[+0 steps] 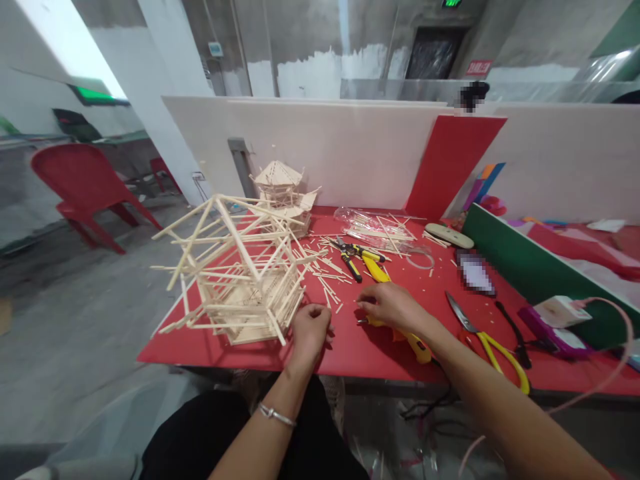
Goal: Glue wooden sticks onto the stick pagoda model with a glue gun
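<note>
My left hand [311, 328] rests at the table's front, its fingers curled closed beside a frame model of thin wooden sticks [245, 280]. Whether anything is in those fingers is hidden. My right hand [393, 307] hovers over a yellow glue gun [419, 348], whose metal nozzle points left. Its fingertips are bent together, and anything between them is too small to make out. Loose cut sticks [327, 287] are scattered just beyond both hands. Past them lie black-and-yellow pliers [350, 263] and a yellow-handled tool [374, 268].
A finished-looking stick pavilion [280, 193] stands at the back of the red table [345, 357]. Plastic-wrapped sticks [380, 230] lie nearby. To the right are yellow-handled scissors [493, 350], a green divider [530, 273] and a white plug adapter [560, 312] with a cable.
</note>
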A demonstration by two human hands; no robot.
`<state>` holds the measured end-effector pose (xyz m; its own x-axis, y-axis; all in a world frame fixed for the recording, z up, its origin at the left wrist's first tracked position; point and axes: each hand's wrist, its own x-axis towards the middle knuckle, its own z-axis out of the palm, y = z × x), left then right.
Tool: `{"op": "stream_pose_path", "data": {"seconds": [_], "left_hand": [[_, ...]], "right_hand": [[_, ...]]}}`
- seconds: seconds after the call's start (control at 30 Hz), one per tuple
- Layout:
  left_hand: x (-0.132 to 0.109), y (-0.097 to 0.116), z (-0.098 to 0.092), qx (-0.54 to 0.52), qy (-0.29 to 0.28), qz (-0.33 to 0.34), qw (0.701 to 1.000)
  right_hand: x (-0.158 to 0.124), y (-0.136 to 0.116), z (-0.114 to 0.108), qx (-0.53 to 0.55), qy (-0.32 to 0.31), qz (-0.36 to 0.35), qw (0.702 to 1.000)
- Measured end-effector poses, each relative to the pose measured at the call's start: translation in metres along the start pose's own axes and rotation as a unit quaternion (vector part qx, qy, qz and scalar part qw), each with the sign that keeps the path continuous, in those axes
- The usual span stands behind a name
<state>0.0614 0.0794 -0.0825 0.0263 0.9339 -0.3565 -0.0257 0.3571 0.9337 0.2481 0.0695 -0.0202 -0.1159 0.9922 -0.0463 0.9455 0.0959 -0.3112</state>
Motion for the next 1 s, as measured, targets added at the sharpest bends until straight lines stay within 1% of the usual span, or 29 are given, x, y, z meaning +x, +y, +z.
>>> {"op": "stream_pose_path", "data": {"seconds": [0.17, 0.37, 0.5, 0.67, 0.8, 1.0], "left_hand": [[0.002, -0.007, 0.001, 0.021, -0.004, 0.01, 1.0], [0.003, -0.005, 0.003, 0.02, 0.007, -0.008, 1.0], [0.004, -0.006, 0.003, 0.023, 0.012, -0.006, 1.0], [0.006, -0.007, 0.002, 0.024, 0.008, -0.02, 0.999], [0.008, -0.006, 0.003, 0.01, 0.011, -0.034, 0.999], [0.012, -0.01, 0.003, -0.001, 0.017, -0.019, 1.0]], "right_hand": [[0.039, 0.006, 0.009, 0.002, -0.035, -0.04, 0.999], [0.075, -0.006, 0.016, -0.007, -0.06, -0.092, 0.994], [0.088, -0.012, 0.021, -0.023, -0.079, -0.104, 0.991], [0.094, -0.013, 0.022, -0.037, -0.088, -0.113, 0.989], [0.106, -0.007, 0.015, -0.046, -0.07, -0.097, 0.992], [0.137, 0.008, 0.007, -0.072, -0.019, -0.029, 0.997]]}}
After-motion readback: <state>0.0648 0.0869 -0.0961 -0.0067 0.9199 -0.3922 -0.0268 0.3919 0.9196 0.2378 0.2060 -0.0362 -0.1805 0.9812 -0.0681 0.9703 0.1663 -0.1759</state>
